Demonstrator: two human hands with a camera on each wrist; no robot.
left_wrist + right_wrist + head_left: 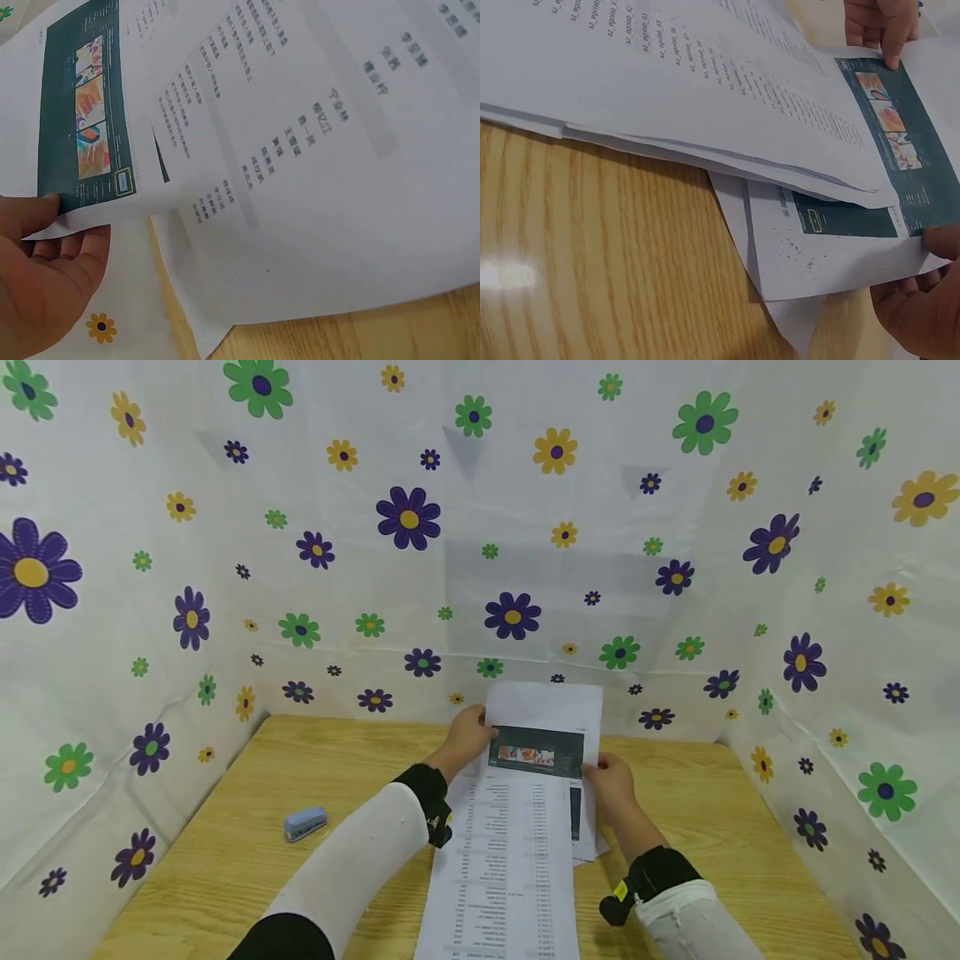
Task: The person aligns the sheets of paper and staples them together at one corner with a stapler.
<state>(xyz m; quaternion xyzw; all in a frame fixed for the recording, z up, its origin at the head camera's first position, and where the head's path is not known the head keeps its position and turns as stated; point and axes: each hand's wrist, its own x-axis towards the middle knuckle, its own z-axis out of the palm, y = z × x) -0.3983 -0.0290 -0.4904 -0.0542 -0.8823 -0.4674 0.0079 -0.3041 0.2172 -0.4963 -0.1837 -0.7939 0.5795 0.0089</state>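
A white sheet of paper (543, 706) printed with a dark green picture block (79, 112) is raised at the far end of the paper stack. My left hand (468, 735) pinches its left edge, thumb on the printed face and fingers behind. On the opposite edge, my right hand (609, 785) grips it the same way, as the right wrist view shows. Nearer to me lies a long printed list (502, 877) with columns of small text, overlapping the raised sheet's lower part. More sheets (802, 262) stick out beneath it on the right.
On the wooden table (360, 760), a small blue stapler (305, 823) rests to the left of the papers. A white flower-patterned cloth (480, 527) hangs behind the table and along both sides. The list reaches the bottom of the head view.
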